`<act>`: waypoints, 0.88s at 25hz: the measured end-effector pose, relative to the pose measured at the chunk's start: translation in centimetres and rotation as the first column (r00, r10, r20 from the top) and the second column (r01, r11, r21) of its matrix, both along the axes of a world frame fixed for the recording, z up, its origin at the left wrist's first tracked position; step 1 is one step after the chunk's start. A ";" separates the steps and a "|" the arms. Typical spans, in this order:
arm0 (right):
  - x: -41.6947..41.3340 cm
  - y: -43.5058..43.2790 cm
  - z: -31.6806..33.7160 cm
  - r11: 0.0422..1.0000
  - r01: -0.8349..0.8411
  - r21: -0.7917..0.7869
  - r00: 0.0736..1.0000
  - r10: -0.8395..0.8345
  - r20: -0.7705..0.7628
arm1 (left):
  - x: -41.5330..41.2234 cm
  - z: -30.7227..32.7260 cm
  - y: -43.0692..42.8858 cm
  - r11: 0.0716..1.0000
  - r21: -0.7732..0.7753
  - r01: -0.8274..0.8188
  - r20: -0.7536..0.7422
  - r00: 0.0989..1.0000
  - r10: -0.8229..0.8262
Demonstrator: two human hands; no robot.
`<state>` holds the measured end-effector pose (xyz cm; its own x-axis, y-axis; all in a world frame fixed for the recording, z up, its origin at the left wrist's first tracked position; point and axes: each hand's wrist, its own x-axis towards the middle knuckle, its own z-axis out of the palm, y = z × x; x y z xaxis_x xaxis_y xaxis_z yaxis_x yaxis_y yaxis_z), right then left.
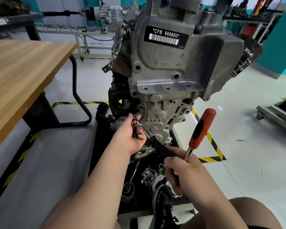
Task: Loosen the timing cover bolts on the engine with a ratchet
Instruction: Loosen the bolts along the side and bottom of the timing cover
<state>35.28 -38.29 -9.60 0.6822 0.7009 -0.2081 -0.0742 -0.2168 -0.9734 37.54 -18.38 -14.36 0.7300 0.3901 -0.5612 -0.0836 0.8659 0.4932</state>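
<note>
A wooden table [23, 71] fills the far left. Right of it, the left hand [132, 136] curls around small dark parts and pinches a thin steel shaft [143, 128] whose tip meets the lower left edge of the grey timing cover [157, 116] on the upright engine [172, 71]. The shaft runs back to a black handle [162, 148], gripped by the right hand [186, 176], nearer and further right. That same fist clamps the ratchet [202, 128] by its chrome shank, its red grip pointing up and away, clear of the cover. The ratchet looks rigid and weighty; holding the rubbery red grip should give the best leverage.
</note>
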 end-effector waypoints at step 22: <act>-1.0 1.2 -3.3 0.996 0.066 -0.061 0.978 -0.053 0.200 | 1.2 -0.6 -0.1 0.998 0.056 -0.016 -0.056 0.998 0.020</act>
<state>34.28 -37.11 -12.86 0.7548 0.6467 -0.1101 0.1037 -0.2833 -0.9534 38.76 -18.43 -14.95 0.6905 0.4346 -0.5782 -0.0698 0.8357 0.5448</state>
